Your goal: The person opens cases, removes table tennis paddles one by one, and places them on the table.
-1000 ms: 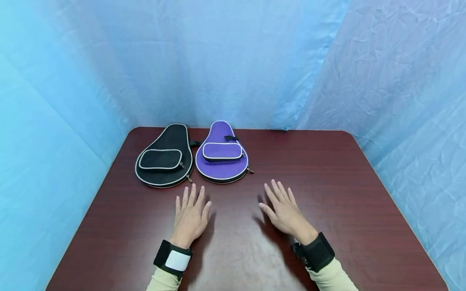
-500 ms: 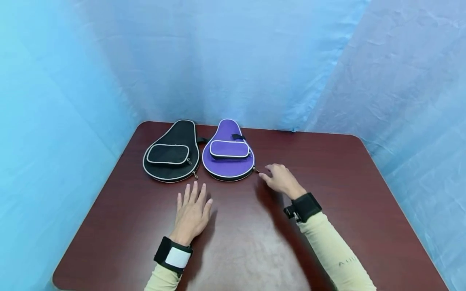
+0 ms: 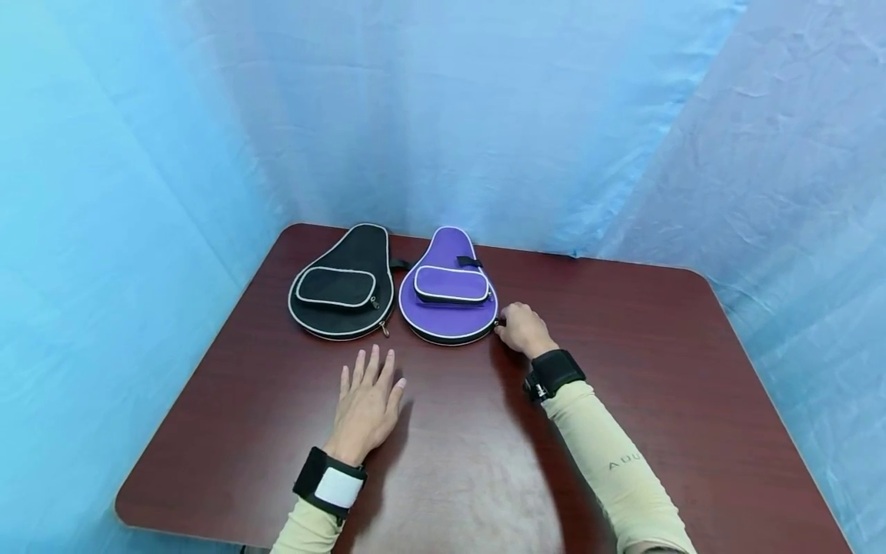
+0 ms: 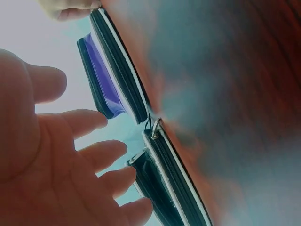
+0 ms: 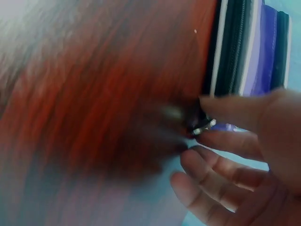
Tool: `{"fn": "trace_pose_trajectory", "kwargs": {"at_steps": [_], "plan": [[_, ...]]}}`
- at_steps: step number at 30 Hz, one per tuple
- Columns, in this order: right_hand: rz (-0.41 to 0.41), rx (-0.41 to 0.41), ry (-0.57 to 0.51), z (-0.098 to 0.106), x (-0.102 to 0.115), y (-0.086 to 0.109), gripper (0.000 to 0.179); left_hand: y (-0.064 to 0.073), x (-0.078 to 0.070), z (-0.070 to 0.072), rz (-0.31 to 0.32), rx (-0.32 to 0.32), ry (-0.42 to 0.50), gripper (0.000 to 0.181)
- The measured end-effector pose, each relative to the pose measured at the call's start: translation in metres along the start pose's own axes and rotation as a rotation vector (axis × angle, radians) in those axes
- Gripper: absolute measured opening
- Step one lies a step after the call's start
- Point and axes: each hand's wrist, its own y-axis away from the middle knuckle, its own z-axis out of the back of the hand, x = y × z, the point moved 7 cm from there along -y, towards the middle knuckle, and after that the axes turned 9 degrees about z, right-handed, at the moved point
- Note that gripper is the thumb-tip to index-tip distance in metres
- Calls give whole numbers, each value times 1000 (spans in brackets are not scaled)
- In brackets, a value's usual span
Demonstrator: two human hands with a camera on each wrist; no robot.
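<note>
A purple table tennis paddle case [image 3: 446, 319] with white piping and a front pocket lies near the far edge of the table. My right hand [image 3: 526, 331] is at its lower right corner. In the right wrist view, thumb and forefinger pinch its metal zipper pull [image 5: 204, 126], partly hidden by the fingers. Left of it lies a black paddle case [image 3: 335, 317] of the same shape, its zipper pull [image 3: 384, 329] hanging at the lower right. My left hand [image 3: 364, 412] is spread in front of the black case, fingers straight, holding nothing.
Both cases lie on a dark red-brown wooden table [image 3: 657, 400] with rounded corners. A black strap [image 3: 400, 264] shows between the cases. Blue cloth [image 3: 450, 115] hangs behind the table and along both sides.
My right hand has moved forward and left to the purple case, and its spread fingers have closed on the zipper pull. My left hand stays in place; the head view has shifted slightly.
</note>
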Motion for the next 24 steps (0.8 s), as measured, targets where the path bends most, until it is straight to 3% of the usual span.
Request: {"fn": "trace_pose_trajectory", "kwargs": {"at_steps": [5, 10, 16, 24], "plan": [[-28, -56, 8, 2, 1, -2, 21, -1, -6, -3, -15, 22, 8, 57], [-42, -53, -3, 0, 2, -2, 27, -7, -14, -4, -46, 22, 5, 55], [-56, -71, -21, 1, -1, 2, 15, -27, -35, -8, -125, 39, -32, 53], [-88, -45, -41, -1, -10, 5, 17, -53, -66, -13, -213, 61, -85, 49]]}}
